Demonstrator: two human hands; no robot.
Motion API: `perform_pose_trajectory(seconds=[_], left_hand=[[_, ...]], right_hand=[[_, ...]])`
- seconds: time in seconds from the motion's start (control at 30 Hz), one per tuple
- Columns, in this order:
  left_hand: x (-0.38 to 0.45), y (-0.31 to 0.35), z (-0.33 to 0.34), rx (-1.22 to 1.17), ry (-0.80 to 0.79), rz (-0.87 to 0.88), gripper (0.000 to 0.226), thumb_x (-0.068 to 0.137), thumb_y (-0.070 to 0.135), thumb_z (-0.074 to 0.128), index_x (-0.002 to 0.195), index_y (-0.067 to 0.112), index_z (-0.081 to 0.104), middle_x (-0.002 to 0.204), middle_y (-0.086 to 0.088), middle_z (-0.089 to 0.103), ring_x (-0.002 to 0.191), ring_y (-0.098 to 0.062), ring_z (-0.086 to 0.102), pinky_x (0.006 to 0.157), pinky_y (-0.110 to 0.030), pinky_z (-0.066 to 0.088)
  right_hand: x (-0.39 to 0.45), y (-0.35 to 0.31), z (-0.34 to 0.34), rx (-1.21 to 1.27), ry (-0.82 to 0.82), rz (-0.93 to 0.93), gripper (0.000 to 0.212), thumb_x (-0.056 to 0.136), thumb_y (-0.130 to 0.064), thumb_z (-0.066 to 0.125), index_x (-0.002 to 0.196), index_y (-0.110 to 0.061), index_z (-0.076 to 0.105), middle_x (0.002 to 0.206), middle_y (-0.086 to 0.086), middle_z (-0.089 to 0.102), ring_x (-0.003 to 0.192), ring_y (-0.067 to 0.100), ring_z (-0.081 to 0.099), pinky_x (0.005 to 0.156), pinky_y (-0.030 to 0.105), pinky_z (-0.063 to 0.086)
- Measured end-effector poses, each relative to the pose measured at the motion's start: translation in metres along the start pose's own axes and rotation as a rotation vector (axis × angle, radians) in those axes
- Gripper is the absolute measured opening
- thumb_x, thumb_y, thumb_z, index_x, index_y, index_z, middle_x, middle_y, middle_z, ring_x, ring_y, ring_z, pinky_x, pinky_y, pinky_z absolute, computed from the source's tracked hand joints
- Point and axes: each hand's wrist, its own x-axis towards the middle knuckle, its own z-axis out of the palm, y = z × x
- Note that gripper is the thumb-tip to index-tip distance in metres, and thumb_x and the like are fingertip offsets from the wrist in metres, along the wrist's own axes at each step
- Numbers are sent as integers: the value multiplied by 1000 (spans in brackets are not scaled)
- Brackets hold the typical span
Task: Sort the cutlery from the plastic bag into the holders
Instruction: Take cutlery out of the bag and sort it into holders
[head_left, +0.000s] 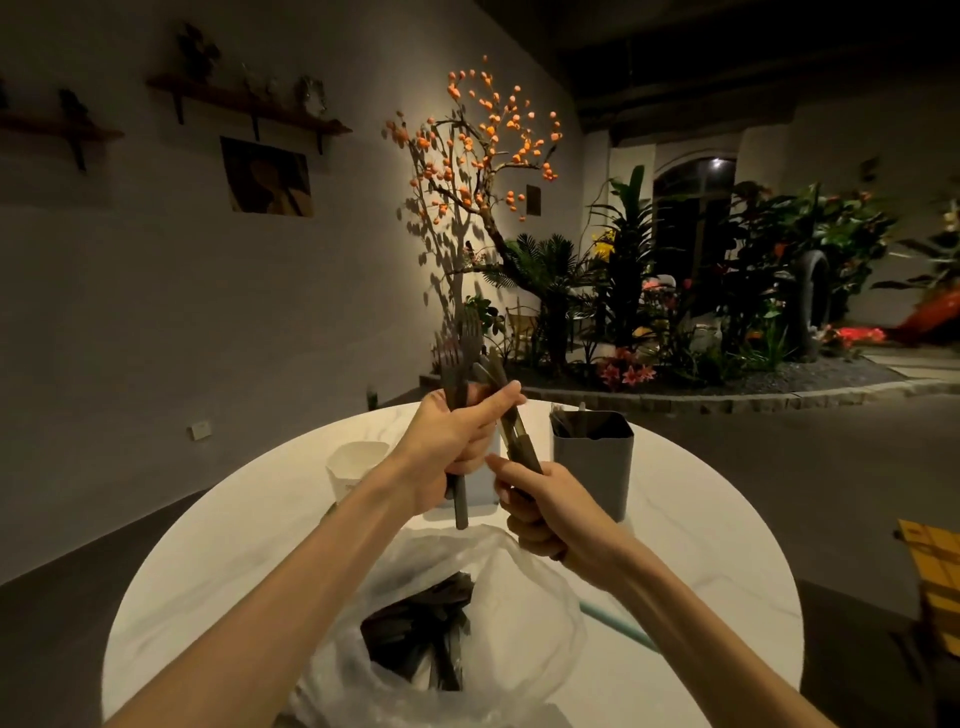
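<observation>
Left hand (457, 441) fingers curl round a bunch of dark forks (457, 353), tines up, handles poking out below the palm. Right hand (540, 509) fingers grip the handle ends of dark knives (511, 421), which slant up-left w/ tips crossing by the left thumb. Both held above the round white marble counter (208, 561). Grey rectangular plastic holder (592, 462) stands just right of the hands, dark cutlery inside. Clear crumpled plastic bag (524, 613) lies nearer, more dark cutlery in it.
</observation>
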Motion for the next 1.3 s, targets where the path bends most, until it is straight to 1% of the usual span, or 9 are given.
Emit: perform_pose_trajectory(seconds=[0.1,0.17,0.3,0.43,0.6,0.7,0.93,1.07,1.3], left_hand=[[10,-3,6,108,-27,31,33,97,27,64,65,24,70,53,-3,39,41,-12,30,41,-22,27],[16,-3,14,154,-60,32,29,98,26,63,70,20,67,53,-1,45,42,-11,37,46,-23,32],[37,0,33,300,-16,69,17,94,32,68,88,17,74,67,2,70,70,-12,66,74,-32,54],[68,2,34,155,-30,46,29,95,36,67,106,9,69,61,-2,51,48,-11,38,47,-23,30],[105,-24,24,-9,66,-178,38,100,40,59,73,14,54,50,4,35,40,-8,27,38,-19,21],[123,-46,14,-34,81,-256,41,102,36,56,70,12,51,48,3,36,39,-8,27,35,-19,23],[154,-89,0,-69,89,-342,37,102,31,56,74,7,54,47,1,37,37,-8,30,34,-19,25],[161,-103,-5,-91,87,-374,39,102,29,57,69,8,54,46,0,38,34,-9,30,34,-17,24],[157,-120,-10,-79,62,-382,41,101,28,59,66,7,55,49,-3,42,37,-11,32,37,-18,25]], right_hand=[[0,-2,-10,-111,21,-17,41,100,-41,56,70,-14,53,58,2,41,48,14,41,51,30,38],[5,-10,-19,-179,115,-72,26,102,-28,56,85,-10,64,62,1,56,57,13,60,68,30,57],[26,-26,-39,-252,268,-154,18,103,-19,52,89,-10,59,64,0,50,58,10,48,52,19,44],[48,-36,-69,-202,364,-166,33,104,-36,52,80,-15,59,54,-6,42,46,6,36,44,17,30],[91,-49,-126,92,510,-359,54,102,-40,56,52,-24,42,46,-9,34,40,8,27,41,19,23],[128,-52,-157,109,572,-370,57,101,-45,56,50,-24,38,48,-7,30,41,10,24,42,21,21],[197,-10,-184,-111,561,-160,49,103,-44,51,62,-19,46,49,-9,40,45,7,34,48,22,28],[214,18,-191,-231,658,-47,46,104,-40,50,69,-11,58,63,3,54,58,15,49,61,29,41],[217,28,-188,-315,635,-50,25,92,-35,71,93,-10,72,83,4,69,84,18,68,74,24,52]])
